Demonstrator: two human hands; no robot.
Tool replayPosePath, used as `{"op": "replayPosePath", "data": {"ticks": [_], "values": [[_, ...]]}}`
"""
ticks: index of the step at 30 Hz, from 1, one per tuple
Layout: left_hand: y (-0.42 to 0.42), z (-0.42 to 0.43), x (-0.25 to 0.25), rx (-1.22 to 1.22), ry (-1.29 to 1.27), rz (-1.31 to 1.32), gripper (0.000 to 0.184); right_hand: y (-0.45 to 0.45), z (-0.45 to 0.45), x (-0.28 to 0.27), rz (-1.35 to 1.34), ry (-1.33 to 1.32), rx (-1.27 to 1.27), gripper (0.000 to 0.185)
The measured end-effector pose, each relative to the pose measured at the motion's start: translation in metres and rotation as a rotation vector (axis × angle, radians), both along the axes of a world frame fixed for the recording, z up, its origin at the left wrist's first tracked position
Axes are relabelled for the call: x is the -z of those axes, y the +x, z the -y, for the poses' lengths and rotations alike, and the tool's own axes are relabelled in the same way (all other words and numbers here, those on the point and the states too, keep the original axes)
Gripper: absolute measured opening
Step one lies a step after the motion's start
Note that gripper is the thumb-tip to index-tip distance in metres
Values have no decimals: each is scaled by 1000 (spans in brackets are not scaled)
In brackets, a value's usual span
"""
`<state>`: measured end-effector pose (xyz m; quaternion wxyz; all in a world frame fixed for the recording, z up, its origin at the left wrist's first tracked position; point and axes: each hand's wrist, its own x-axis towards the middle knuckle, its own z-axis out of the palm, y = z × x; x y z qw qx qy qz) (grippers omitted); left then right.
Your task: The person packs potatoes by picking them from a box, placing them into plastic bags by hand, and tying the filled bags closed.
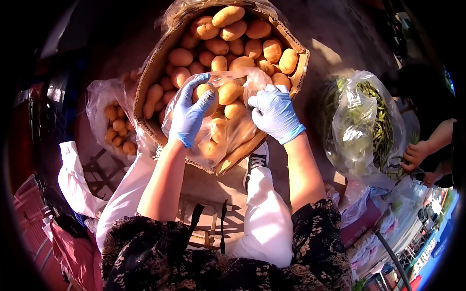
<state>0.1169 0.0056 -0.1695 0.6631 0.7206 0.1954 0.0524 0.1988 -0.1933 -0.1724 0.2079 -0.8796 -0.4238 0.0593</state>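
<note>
A cardboard box [302, 68] full of potatoes stands in front of me. Over its near side lies a clear plastic bag [194, 154] with several potatoes in it. My left hand [188, 112], in a blue glove, has its thumb and fingers around a potato [207, 96] at the bag's mouth. On the other side, my right hand [277, 112], also gloved in blue, is closed on the edge of the clear bag, with its fingers curled.
Left of the box is another clear bag [99, 104] with small potatoes. A clear bag of green beans [381, 126] lies to the right. Beside it are another person's hands [416, 154]. A white bag [77, 182] hangs at the left.
</note>
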Motion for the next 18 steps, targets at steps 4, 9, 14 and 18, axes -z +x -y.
{"op": "replayPosePath", "data": {"ticks": [4,9,14,18], "values": [[-8,22,12,361,505,26,45,-11,36,-22,-150,143,-11,7],[6,28,2,372,675,4,29,-5,22,-14,-270,335,107,11],[97,0,-6,100,712,361,37,22,-43,11,-408,770,297,20],[182,-26,37,-6,1024,209,61,32,-64,27,-387,949,331,18]]}}
